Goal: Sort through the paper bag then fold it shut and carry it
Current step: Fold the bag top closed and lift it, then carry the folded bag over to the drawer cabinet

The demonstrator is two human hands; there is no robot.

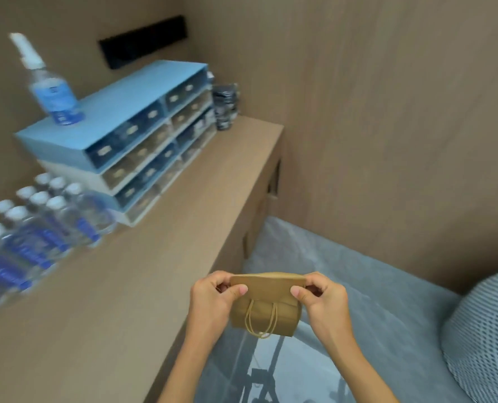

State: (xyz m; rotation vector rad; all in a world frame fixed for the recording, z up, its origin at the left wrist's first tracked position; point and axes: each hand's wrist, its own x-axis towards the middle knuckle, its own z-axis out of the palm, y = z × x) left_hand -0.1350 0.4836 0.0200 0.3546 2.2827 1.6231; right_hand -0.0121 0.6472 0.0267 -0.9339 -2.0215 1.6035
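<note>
A small brown paper bag (266,308) hangs in the air in front of me, past the desk's front edge and over the grey carpet. Its top is folded over toward me, and its twine handles dangle down the front. My left hand (213,301) pinches the folded top at its left corner. My right hand (323,301) pinches the right corner. What is inside the bag is hidden.
A long wooden desk (154,257) runs along the left wall. On it stand a blue drawer organiser (131,135) topped by a spray bottle (50,88), several water bottles (38,228) and a dark can (226,107). A patterned grey cushion (486,338) sits at right.
</note>
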